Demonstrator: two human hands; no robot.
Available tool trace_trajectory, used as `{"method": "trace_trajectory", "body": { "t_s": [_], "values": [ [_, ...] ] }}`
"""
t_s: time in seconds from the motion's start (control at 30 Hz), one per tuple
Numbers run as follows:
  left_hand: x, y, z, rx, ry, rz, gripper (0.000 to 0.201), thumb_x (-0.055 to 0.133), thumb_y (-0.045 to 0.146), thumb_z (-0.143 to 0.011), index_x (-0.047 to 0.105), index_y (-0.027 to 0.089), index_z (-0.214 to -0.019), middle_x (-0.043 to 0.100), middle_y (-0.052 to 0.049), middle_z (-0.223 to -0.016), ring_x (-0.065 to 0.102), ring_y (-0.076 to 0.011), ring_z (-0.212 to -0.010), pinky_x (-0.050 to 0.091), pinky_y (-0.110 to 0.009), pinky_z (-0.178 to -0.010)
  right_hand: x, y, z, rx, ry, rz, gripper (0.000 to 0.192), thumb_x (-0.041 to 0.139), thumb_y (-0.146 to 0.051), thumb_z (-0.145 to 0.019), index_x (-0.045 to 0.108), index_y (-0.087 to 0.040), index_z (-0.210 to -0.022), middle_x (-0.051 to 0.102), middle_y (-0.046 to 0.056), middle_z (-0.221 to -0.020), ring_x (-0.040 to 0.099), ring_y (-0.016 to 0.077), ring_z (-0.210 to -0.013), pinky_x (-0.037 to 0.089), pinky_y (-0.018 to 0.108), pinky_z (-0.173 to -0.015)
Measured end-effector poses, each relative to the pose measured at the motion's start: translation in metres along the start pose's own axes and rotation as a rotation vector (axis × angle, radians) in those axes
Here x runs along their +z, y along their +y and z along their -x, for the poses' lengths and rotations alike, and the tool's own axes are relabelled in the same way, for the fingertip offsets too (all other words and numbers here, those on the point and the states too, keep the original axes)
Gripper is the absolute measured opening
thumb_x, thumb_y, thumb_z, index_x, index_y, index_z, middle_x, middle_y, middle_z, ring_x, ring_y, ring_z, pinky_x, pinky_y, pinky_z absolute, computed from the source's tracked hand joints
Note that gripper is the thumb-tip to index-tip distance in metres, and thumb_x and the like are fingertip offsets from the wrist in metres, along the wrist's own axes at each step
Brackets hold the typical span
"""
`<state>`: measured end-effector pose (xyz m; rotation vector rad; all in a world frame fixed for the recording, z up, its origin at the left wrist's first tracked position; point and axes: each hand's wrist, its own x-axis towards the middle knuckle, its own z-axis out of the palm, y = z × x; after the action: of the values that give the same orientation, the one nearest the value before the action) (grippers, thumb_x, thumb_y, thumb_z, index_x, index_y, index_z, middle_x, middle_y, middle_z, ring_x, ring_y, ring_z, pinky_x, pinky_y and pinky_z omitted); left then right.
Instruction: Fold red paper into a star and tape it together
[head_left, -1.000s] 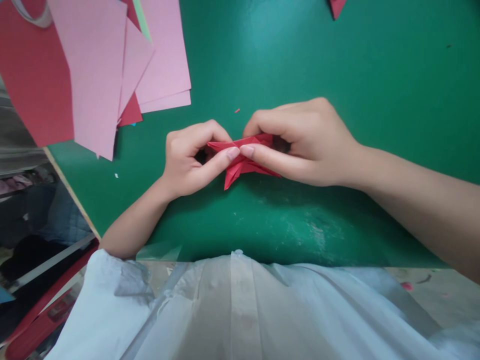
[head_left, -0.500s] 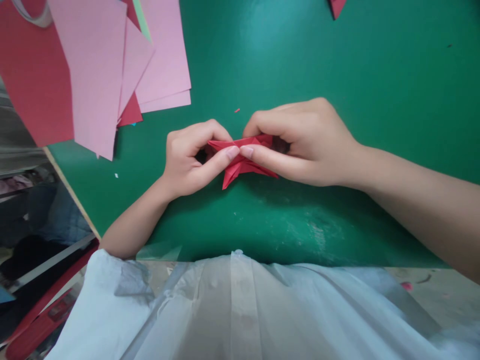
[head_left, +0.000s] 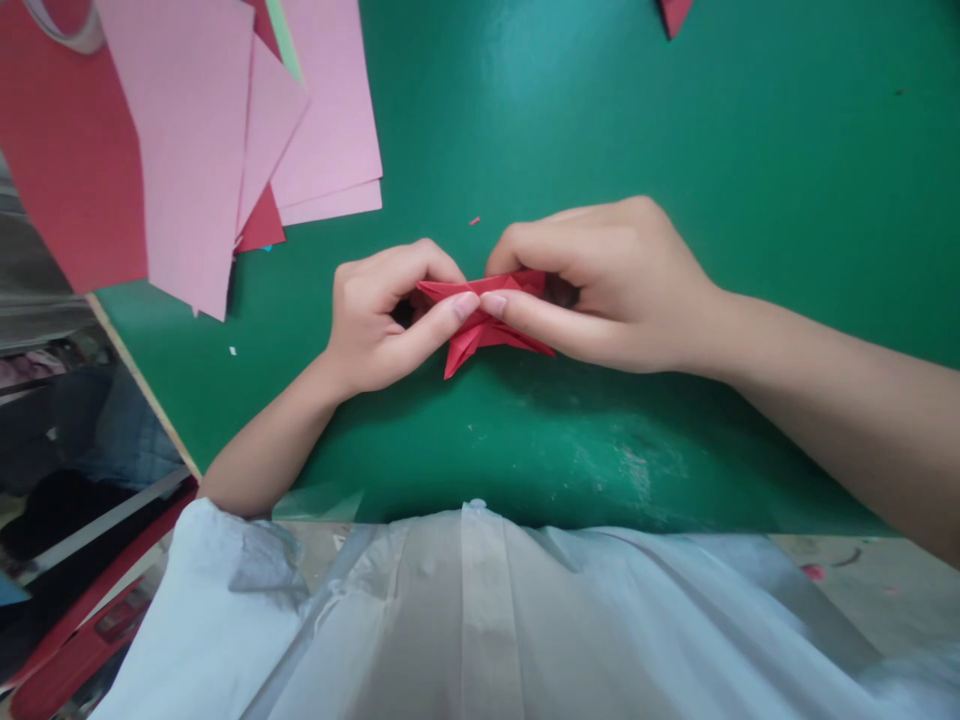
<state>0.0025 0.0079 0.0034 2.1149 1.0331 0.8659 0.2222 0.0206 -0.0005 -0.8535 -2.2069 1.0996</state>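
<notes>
- Your left hand (head_left: 379, 315) and your right hand (head_left: 600, 285) both pinched the folded red paper (head_left: 487, 320) between thumb and fingers, low over the green mat (head_left: 675, 130).
- Your fingers hid the middle of the paper; only its points showed.
- Pink sheets (head_left: 225, 130) and a red sheet (head_left: 67, 160) lay well apart, far left.
- A red scrap (head_left: 673, 14) was cut off at the top edge.

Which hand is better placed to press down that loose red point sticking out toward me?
Probably the left hand. Its thumb tip lies on the folded red paper directly above the free point, while the right hand pinches the piece's other end and can steady it.
</notes>
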Motion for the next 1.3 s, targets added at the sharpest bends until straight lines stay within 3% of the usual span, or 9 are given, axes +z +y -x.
{"method": "trace_trajectory", "body": {
  "t_s": [0.43,0.67,1.3],
  "values": [
    [-0.0008,-0.0012,0.0001,0.019,-0.005,0.027,0.024,0.061,0.035,-0.098,0.061,0.021,-0.079,0.064,0.005,-0.068,0.055,-0.0052,-0.057,0.04,-0.024,-0.053,0.0007,0.0004,0.0005,-0.008,0.0,0.019,0.034,0.046,-0.043,-0.105,0.061,-0.017,-0.088,0.06,-0.002,-0.069,0.052,0.0086,-0.063,0.033,0.024,-0.06],
    [-0.0022,-0.0027,0.0017,-0.021,-0.051,0.047,0.028,0.058,0.044,-0.099,0.062,0.022,-0.082,0.065,0.005,-0.07,0.061,-0.0074,-0.061,0.047,-0.026,-0.06,0.0008,0.0003,0.0003,0.001,-0.004,0.024,0.03,0.048,-0.041,-0.103,0.061,-0.018,-0.087,0.061,-0.003,-0.069,0.053,0.0091,-0.062,0.032,0.025,-0.059],
    [-0.0007,-0.0016,0.0009,0.019,-0.026,-0.035,0.029,0.058,0.041,-0.099,0.06,0.02,-0.08,0.064,0.004,-0.067,0.06,-0.0064,-0.057,0.042,-0.023,-0.052,0.0015,0.0003,0.0012,0.011,0.003,0.048,0.031,0.048,-0.042,-0.103,0.062,-0.019,-0.087,0.062,-0.002,-0.071,0.055,0.0097,-0.064,0.034,0.025,-0.06]
  ]
}}
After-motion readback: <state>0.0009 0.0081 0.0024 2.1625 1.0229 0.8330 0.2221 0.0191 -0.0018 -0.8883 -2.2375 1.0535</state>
